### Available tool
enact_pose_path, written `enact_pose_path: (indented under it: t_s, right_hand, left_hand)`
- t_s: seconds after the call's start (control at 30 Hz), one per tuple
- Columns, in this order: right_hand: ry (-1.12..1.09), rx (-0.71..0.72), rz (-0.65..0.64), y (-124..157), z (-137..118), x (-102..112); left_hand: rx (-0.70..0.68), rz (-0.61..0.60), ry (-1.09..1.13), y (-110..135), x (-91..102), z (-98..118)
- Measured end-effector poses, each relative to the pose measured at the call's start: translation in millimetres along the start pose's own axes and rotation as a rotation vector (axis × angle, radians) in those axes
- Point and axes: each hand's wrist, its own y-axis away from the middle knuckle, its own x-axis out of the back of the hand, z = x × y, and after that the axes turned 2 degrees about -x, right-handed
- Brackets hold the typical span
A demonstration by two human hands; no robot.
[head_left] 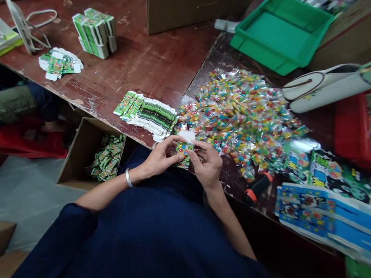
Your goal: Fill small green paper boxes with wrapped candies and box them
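Between both hands is a small green printed candy box (184,152), with a white flap standing up at its top. My left hand (163,158) grips the box's left side, thumb across the front. On the other side, my right hand (207,160) holds it with thumb and fingers. Just beyond the hands lies a row of flat green and white cartons (154,115), fanned out along the table edge. A wide heap of small clear bags of coloured candies (240,114) spreads to the right of the hands.
An open cardboard box (76,158) below the table edge holds several filled green boxes. A green tray (282,32) stands at the back right. Bundled cartons (95,33) stand at the back left. An orange and black tool (258,188) and blue printed sheets (331,218) lie at right.
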Motion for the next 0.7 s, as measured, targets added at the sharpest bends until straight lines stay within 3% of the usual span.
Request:
enact_pose_path:
  t_s: [0.13,0.33,0.47,0.7]
  right_hand:
    - [0.061,0.103,0.036,-4,0,-6]
    - [-0.234,-0.159,0.138,-8,-11,-20]
    - [-0.392,-0.222,0.015,-15,-20,-19]
    - [-0.422,-0.409,-0.172,-30,-16,-3]
  left_hand:
    - [0.013,-0.054,-0.012,1,-0.2,-2]
    - [0.022,0.052,0.141,-3,-0.6,0]
    - [0.004,0.072,0.056,-1,1.0,1]
    - [-0.158,0.013,-0.265,6,11.1,2]
